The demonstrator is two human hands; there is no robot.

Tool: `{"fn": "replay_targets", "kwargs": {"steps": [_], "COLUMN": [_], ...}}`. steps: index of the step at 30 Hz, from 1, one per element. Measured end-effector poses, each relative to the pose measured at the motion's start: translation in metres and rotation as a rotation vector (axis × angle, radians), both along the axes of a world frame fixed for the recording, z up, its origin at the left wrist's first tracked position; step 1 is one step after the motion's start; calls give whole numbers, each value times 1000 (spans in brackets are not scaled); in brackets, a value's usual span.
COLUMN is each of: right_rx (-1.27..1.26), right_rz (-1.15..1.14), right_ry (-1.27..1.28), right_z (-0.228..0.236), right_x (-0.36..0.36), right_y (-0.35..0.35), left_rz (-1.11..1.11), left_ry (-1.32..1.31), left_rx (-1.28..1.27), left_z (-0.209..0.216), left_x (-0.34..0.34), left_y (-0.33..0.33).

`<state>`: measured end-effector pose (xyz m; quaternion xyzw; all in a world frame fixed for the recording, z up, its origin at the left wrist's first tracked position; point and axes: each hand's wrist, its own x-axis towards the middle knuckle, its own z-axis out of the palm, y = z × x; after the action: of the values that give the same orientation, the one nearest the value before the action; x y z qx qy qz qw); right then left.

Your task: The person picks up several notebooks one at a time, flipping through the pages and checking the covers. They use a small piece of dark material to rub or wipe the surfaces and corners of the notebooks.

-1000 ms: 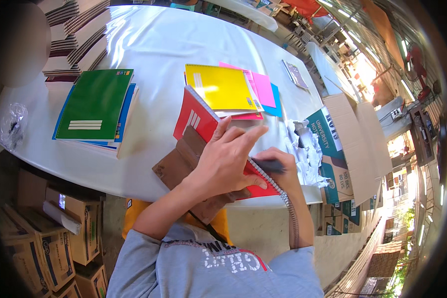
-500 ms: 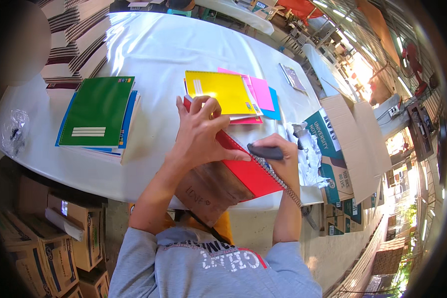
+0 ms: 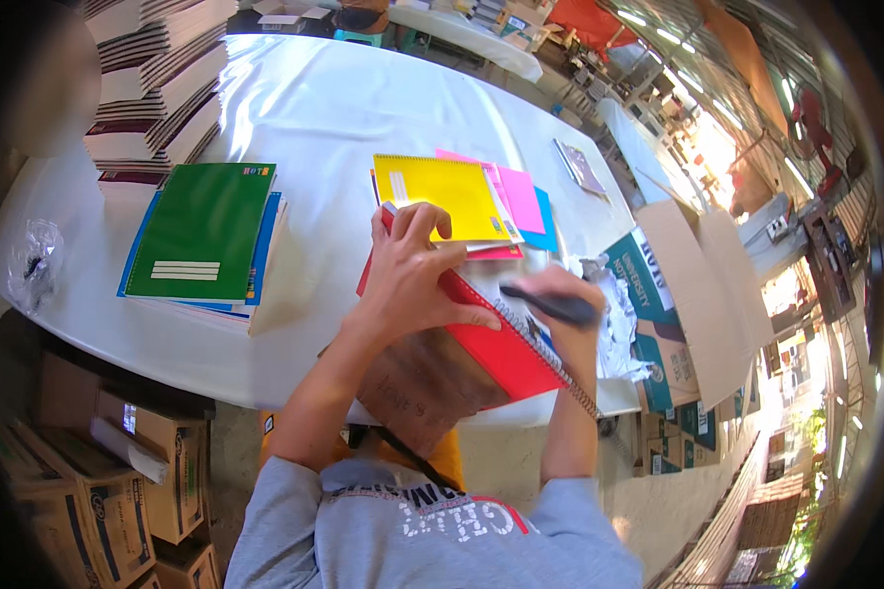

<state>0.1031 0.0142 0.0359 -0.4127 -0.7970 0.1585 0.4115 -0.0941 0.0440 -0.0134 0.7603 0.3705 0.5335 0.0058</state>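
Note:
A red spiral notebook [image 3: 511, 361] is tilted over a brown wooden block [image 3: 427, 383] at the near table edge. My left hand [image 3: 413, 270] grips its upper part, thumb stretched along the cover and fingers curled over the edge. A wire coil [image 3: 581, 398] runs along the notebook's right edge and sticks out past its lower corner. In my right hand [image 3: 578, 294], closed and blurred, is a dark-handled tool [image 3: 555, 304] just right of the coil; its working end is not clear. Past my left hand lies a yellow notebook [image 3: 432, 191] on other notebooks.
Left on the white table [image 3: 304, 108] are a pile topped by a green notebook [image 3: 211, 236], a tall notebook stack [image 3: 157, 108] and crumpled clear plastic [image 3: 34, 260]. An open carton [image 3: 692, 304] stands right, beside torn white paper [image 3: 614, 319]. Boxes [image 3: 118, 491] sit below left.
My right hand and the tool have shifted slightly right, away from the coil. My left hand keeps its grip on the red notebook. The whole view has shifted a little.

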Motion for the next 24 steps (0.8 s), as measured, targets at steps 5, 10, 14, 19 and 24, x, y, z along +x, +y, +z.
{"fn": "replay_targets", "kwargs": {"steps": [5,10,14,19,24], "right_rx": [0,192,-71,8,188], "right_rz": [135,282,191,217,403], "right_ry": [-14,124,150,101,238], "right_z": [3,4,5,12,3], "right_x": [6,0,3,-1,-3], "right_y": [0,-7,1,3,4], "left_rz": [-18,-24,-10,-36,-6], "left_ry": [4,-6,-31,-13,28], "left_rx": [-53,-39,41,-36,-31], "left_z": [0,-1,-1,1,0], "left_x": [0,0,4,3,3], "left_y": [-1,2,0,4,2]}}
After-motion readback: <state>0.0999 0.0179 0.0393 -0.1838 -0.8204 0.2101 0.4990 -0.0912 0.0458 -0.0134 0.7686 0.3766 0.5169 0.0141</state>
